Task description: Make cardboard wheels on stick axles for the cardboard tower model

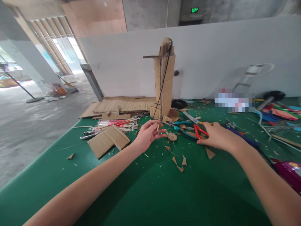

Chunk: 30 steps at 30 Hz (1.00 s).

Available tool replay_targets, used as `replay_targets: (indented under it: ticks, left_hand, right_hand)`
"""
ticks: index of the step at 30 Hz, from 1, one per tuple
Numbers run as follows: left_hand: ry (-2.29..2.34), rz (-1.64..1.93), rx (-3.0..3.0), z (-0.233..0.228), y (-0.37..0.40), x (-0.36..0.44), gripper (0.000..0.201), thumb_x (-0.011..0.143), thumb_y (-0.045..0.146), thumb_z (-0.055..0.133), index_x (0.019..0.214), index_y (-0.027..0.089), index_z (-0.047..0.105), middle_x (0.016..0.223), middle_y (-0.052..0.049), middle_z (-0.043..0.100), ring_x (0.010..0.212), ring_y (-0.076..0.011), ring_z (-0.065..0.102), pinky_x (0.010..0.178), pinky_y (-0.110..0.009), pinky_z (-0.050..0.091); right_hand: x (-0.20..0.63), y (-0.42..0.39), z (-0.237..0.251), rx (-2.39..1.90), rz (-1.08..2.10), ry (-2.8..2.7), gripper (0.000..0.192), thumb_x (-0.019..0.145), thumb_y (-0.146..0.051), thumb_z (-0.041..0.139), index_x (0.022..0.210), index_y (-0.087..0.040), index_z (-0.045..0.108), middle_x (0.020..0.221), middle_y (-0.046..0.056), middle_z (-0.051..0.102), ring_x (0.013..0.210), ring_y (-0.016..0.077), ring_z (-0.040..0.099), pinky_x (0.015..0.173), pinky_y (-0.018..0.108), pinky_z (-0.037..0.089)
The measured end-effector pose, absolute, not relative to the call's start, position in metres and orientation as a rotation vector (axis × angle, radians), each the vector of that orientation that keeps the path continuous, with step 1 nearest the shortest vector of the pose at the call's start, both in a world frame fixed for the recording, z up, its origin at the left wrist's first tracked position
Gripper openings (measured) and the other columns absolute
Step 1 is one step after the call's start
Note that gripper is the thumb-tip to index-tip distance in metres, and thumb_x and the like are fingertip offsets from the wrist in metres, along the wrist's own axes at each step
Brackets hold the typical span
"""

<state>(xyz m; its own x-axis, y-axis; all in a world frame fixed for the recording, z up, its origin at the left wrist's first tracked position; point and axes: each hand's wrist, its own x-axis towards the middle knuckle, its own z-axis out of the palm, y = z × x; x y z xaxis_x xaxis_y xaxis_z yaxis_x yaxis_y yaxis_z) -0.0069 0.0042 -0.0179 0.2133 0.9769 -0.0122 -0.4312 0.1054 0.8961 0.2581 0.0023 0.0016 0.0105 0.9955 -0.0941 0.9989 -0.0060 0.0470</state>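
My left hand (148,135) is closed in a pinch around a small cardboard piece (160,125), with a pale stick-like bit at the fingertips. Its lower fingers stick out to the right. A round cardboard disc (172,137) lies on the green table just right of it. My right hand (215,135) is spread, thumb apart from the fingers, around the handles of red-handled pliers (197,131); a firm hold does not show. Blue-handled pliers (180,128) lie against them, and a metal blade (190,117) is just behind.
A cardboard tower (166,84) with a black cord stands behind my hands. Cardboard sheets (127,104), a cut cardboard piece (107,141) and red-and-white packets (110,124) lie left. Cardboard scraps (184,160) are scattered in front. A purple object (288,172) sits at the right edge.
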Motion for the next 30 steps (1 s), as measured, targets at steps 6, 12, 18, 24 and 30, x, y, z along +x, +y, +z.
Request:
replay_targets:
  ticks: [6, 12, 18, 24, 30]
  left_hand:
    - [0.761, 1.216, 0.944, -0.022, 0.006, -0.008, 0.009, 0.085, 0.022, 0.055, 0.082, 0.014, 0.052, 0.090, -0.006, 0.062, 0.080, -0.0179, 0.068, 0.073, -0.032, 0.056]
    - [0.840, 1.170, 1.013, -0.023, 0.006, -0.009, 0.016, 0.085, 0.032, 0.055, 0.082, 0.017, 0.050, 0.093, -0.004, 0.063, 0.067, -0.0148, 0.068, 0.060, -0.030, 0.056]
    - [0.869, 1.097, 1.047, -0.022, 0.002, -0.007, 0.020, 0.084, 0.035, 0.056, 0.081, 0.016, 0.051, 0.089, -0.005, 0.064, 0.061, -0.0130, 0.067, 0.049, -0.023, 0.053]
    - [0.836, 1.040, 1.087, -0.028, 0.001, -0.005, 0.024, 0.082, 0.039, 0.056, 0.080, 0.017, 0.047, 0.088, -0.006, 0.065, 0.058, -0.0132, 0.067, 0.048, -0.023, 0.052]
    - [0.839, 1.042, 1.113, -0.031, 0.000, -0.003, 0.023, 0.084, 0.040, 0.052, 0.082, 0.018, 0.045, 0.084, -0.005, 0.066, 0.053, -0.0125, 0.065, 0.045, -0.022, 0.051]
  right_hand:
    - [0.259, -0.002, 0.006, 2.132, 0.324, 2.334, 0.054, 0.074, -0.045, 0.057, 0.119, -0.018, 0.046, 0.107, 0.016, 0.043, 0.072, 0.0252, 0.058, 0.059, 0.034, 0.043]
    - [0.257, -0.001, 0.005, 2.140, 0.627, 2.256, 0.042, 0.080, -0.034, 0.053, 0.117, -0.014, 0.049, 0.109, 0.017, 0.043, 0.086, 0.0317, 0.058, 0.067, 0.039, 0.044]
    - [0.253, 0.005, 0.001, 2.372, 0.660, 2.089, 0.040, 0.086, -0.039, 0.045, 0.115, -0.011, 0.050, 0.109, 0.020, 0.044, 0.087, 0.0392, 0.059, 0.068, 0.046, 0.043]
    - [0.252, 0.012, -0.007, 2.500, 0.524, 2.055, 0.046, 0.089, -0.043, 0.037, 0.118, -0.009, 0.048, 0.106, 0.021, 0.046, 0.086, 0.0405, 0.060, 0.064, 0.046, 0.044]
    - [0.252, 0.023, -0.023, 2.395, 0.491, 2.182, 0.045, 0.088, -0.039, 0.041, 0.121, -0.009, 0.047, 0.107, 0.022, 0.048, 0.088, 0.0384, 0.060, 0.067, 0.045, 0.045]
